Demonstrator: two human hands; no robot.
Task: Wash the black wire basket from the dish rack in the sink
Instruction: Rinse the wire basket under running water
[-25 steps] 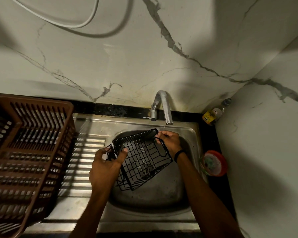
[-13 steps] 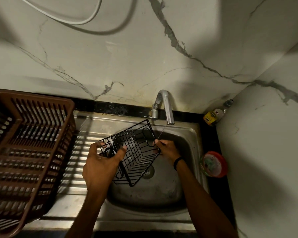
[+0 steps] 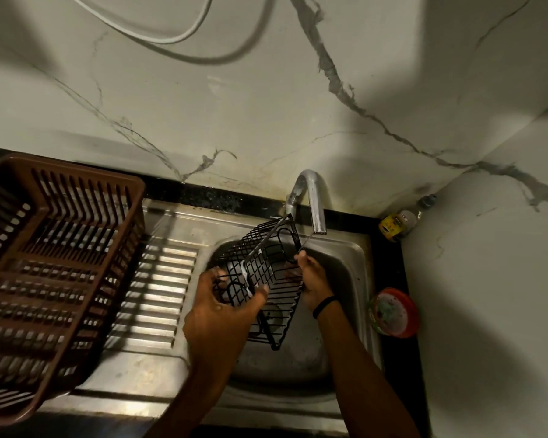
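The black wire basket (image 3: 268,273) hangs tilted on edge over the steel sink (image 3: 355,263), its upper corner close under the tap (image 3: 314,200). My left hand (image 3: 225,308) grips the basket's near left end, thumb hooked over the wires. My right hand (image 3: 312,276) holds its right side near the black loop handle; a dark band circles that wrist. A thin stream of water runs from the spout towards my right hand.
A brown plastic dish rack (image 3: 54,273) stands on the ribbed steel drainboard (image 3: 159,286) at the left. A round red-rimmed container (image 3: 394,312) and a small yellow-labelled bottle (image 3: 399,221) sit on the dark counter at the right. The marble wall is close behind.
Both hands have turned the basket from lying fairly flat to standing steeply on edge, and lifted it closer to the tap. The camera view shifted slightly downward.
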